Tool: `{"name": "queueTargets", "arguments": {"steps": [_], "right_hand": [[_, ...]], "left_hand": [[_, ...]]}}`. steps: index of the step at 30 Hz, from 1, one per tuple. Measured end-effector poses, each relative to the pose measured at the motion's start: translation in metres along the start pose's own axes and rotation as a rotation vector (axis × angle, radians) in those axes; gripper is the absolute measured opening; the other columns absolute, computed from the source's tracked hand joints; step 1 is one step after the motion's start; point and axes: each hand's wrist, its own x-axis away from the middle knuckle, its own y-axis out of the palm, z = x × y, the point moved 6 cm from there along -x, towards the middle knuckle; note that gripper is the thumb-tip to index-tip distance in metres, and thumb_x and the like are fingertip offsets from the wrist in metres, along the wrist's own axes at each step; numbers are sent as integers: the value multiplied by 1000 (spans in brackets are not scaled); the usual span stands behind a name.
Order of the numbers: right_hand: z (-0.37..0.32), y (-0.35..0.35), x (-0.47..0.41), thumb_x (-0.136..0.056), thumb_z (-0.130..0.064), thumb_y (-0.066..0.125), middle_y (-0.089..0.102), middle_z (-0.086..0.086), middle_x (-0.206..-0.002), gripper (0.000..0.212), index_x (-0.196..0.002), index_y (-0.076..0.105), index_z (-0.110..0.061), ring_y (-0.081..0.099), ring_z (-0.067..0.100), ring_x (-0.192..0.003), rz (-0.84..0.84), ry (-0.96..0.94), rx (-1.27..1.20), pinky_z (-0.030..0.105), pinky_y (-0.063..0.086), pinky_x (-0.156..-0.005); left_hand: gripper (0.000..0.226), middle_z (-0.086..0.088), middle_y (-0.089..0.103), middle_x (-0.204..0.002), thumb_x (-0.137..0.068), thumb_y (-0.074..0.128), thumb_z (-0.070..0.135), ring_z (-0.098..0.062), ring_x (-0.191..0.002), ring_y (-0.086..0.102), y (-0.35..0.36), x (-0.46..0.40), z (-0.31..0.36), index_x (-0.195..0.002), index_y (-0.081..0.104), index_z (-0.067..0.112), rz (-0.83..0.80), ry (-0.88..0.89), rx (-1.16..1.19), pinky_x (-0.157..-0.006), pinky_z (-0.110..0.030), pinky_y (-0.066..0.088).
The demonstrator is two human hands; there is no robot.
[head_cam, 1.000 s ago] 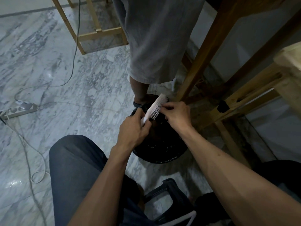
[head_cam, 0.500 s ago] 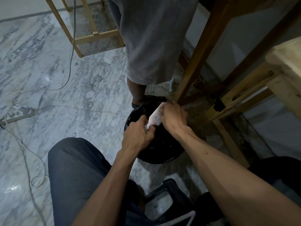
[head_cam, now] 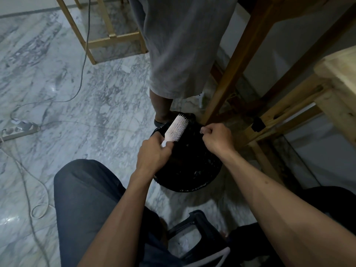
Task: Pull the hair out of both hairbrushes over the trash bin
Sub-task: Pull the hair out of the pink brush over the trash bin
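Note:
A white hairbrush is held by its handle in my left hand, bristles facing right, over a black-lined trash bin on the floor. My right hand sits a short way to the right of the brush head, above the bin, fingers pinched together. Whether hair is between those fingers is too small and dark to tell. No second brush is in view.
A person in grey shorts stands just behind the bin, one foot touching its rim. Wooden table legs rise right of the bin. A power strip and cables lie on the marble floor at left. A black stool is below.
My right hand has come off the brush bristles and moved right, away from the brush head. My left hand keeps the brush over the bin.

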Motion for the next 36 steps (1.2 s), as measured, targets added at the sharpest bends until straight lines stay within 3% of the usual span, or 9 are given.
{"name": "queueTargets", "arguments": {"steps": [5,8,11,16,21,25,28,31,36], "right_hand": [[1,39,2,-97,-1,56,62,1,-123,41,-136,56,-12,71,18,-87,-244,37,-352,24,58,-54],[-8,57,6,-89,8,65,69,-4,-117,48,-131,59,-15,73,19,-86,-417,-90,-515,21,56,-55],[-8,54,6,-97,-1,63,72,2,-75,18,-93,73,-15,63,11,-62,-345,-96,-602,18,55,-56],[6,30,1,-100,-5,61,68,3,-68,18,-93,76,-11,58,8,-53,-189,-111,-737,19,52,-53],[5,18,0,-101,-6,60,75,13,-94,16,-106,75,-10,62,11,-59,-209,-65,-773,23,54,-56],[10,35,8,-96,5,52,47,7,-156,68,-158,37,-20,71,18,-73,-416,56,-289,26,58,-57],[10,31,9,-94,0,48,37,7,-161,82,-164,18,-29,71,28,-105,-461,95,-93,39,64,-77],[-3,20,7,-94,-11,49,29,8,-167,79,-165,16,-23,49,33,-138,-484,-10,170,34,53,-96],[-25,1,17,-99,-16,48,25,10,-168,72,-164,18,-19,40,32,-145,-508,2,182,36,44,-111]], "left_hand": [[16,-11,74,-77,-89,63,33,-24,-55,63,2,1,8,-85,63,17,-101,-11,299,-52,-41,50],[17,-18,70,-72,-94,64,28,-20,-44,54,7,5,14,-92,63,11,-203,5,399,-43,-30,42],[14,-6,71,-72,-94,63,30,-17,-50,57,3,4,12,-89,61,17,-135,31,318,-48,-33,45],[21,-5,67,-85,-96,58,34,-26,-74,63,0,-6,-10,-101,57,14,-10,-31,-59,-55,-35,41],[34,-17,66,-104,-100,56,33,-31,-78,54,10,-4,-21,-120,55,5,-20,-102,-291,-64,-38,42],[28,-12,64,-95,-99,57,30,-30,-76,55,6,-1,-14,-114,56,6,34,-92,-232,-61,-36,39],[23,-5,65,-84,-93,62,30,-26,-72,62,2,2,-10,-106,59,11,31,-108,-30,-56,-37,43],[18,-6,71,-83,-86,70,25,-24,-66,69,-1,9,-6,-99,61,16,-14,-132,187,-55,-40,55],[12,-5,75,-85,-90,68,24,-23,-66,72,-12,20,8,-100,66,18,12,-108,227,-61,-41,60]]}}
